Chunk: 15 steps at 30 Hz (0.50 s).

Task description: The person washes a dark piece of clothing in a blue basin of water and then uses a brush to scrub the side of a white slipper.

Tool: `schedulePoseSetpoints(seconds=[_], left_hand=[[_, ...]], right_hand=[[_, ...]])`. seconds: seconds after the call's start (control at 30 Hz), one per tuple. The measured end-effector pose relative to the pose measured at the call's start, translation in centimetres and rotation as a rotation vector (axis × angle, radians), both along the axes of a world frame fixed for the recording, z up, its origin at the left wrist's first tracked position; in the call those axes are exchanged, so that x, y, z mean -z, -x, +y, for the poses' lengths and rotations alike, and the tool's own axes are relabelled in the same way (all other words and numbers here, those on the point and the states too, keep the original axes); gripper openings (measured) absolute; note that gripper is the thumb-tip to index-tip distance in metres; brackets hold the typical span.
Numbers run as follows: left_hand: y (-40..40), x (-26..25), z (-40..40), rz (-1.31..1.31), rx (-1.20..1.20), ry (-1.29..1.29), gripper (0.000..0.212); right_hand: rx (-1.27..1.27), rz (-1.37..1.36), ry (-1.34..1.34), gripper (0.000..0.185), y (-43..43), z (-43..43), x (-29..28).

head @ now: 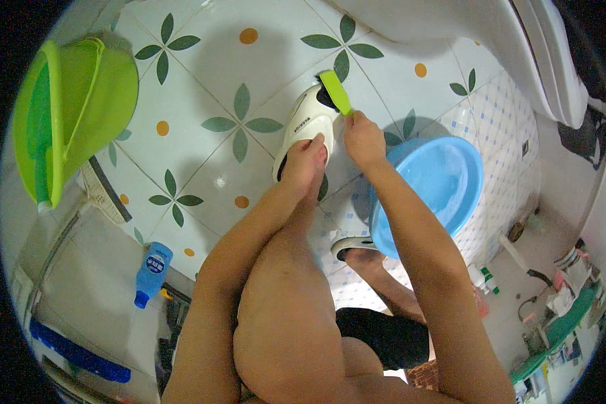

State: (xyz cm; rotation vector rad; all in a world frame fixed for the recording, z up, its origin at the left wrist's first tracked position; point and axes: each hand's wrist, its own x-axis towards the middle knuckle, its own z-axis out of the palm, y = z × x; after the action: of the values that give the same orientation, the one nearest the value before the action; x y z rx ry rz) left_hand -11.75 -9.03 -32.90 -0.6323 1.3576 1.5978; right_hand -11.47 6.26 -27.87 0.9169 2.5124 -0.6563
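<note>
My left hand (303, 164) grips the near end of a white slipper (309, 113) with dark lettering, directly above the tiled floor. The fingers partly hide that end, and I cannot tell how far they reach inside. My right hand (364, 137) holds a green scrub brush (337, 93) by its handle. Its dark bristles face the slipper's far end, touching or nearly touching a black part there. Just right of my right forearm stands a light-blue plastic basin (447, 179) with water in it. A second white slipper (351, 243) is on my foot beside the basin.
On the left lies a tilted lime-green tub (101, 96), with a mesh shoe (103, 192) below it. A blue bottle (153, 267) is at lower left. White ceramic fixture (550, 76) curves along the upper right. A green shelf (560, 333) holds toiletries at lower right.
</note>
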Motion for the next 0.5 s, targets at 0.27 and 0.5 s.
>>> schedulePoseSetpoints(seconds=[0.27, 0.5], left_hand=[[-0.9, 0.2, -0.7, 0.043, 0.023, 0.027, 0.029], [-0.2, -0.5, -0.2, 0.013, -0.061, 0.001, 0.027]], right_hand=[[-0.266, -0.063, -0.044, 0.025, -0.2, -0.1, -2.2], [-0.399, -0.066, -0.037, 0.025, 0.4, -0.7, -4.0]])
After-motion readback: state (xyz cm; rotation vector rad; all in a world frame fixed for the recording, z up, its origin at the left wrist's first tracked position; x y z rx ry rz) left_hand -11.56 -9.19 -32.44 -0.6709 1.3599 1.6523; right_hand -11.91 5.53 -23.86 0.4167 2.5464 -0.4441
